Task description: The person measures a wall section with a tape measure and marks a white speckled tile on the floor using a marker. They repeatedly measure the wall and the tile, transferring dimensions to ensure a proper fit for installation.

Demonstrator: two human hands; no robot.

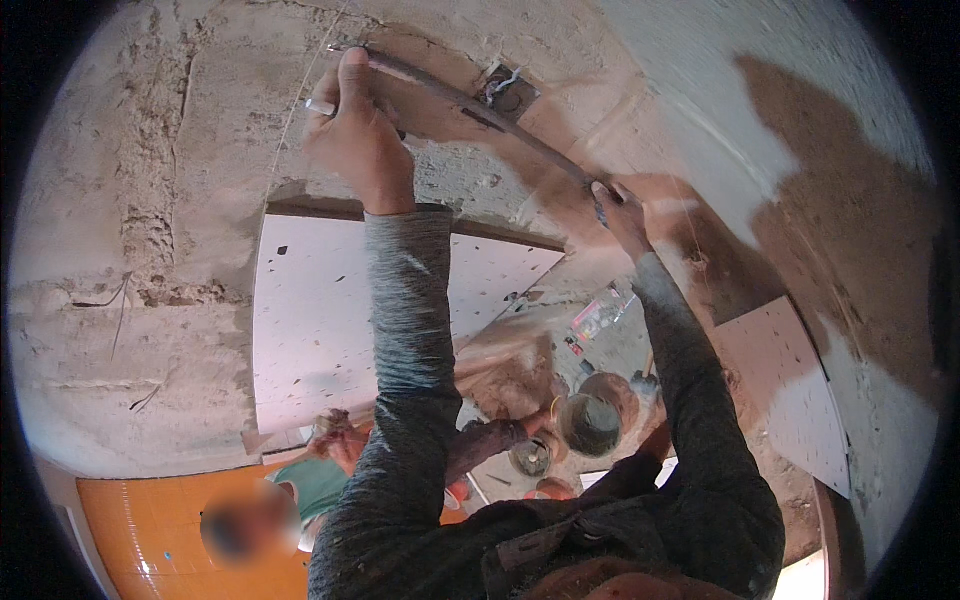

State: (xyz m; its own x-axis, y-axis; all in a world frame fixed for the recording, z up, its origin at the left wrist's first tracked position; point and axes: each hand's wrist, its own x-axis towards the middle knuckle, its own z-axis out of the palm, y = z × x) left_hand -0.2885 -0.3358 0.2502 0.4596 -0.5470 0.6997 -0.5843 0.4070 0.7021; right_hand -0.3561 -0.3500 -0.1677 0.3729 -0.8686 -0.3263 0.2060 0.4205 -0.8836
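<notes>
My left hand is raised to the rough plaster wall, its fingers closed around the upper end of a long, thin dark bar. A small white-ended piece pokes out beside those fingers; its kind cannot be made out. Lower and to the right, my right hand grips the bar's other end. The bar slants across the wall just below an open electrical box with loose wires. Below my left hand, a white panel with dark flecks covers part of the wall, partly hidden by my left forearm.
Another person in a green top is at the lower left, reaching toward buckets. A large bucket and a smaller one stand on the floor. A second speckled panel is at right. A thin string crosses the wall.
</notes>
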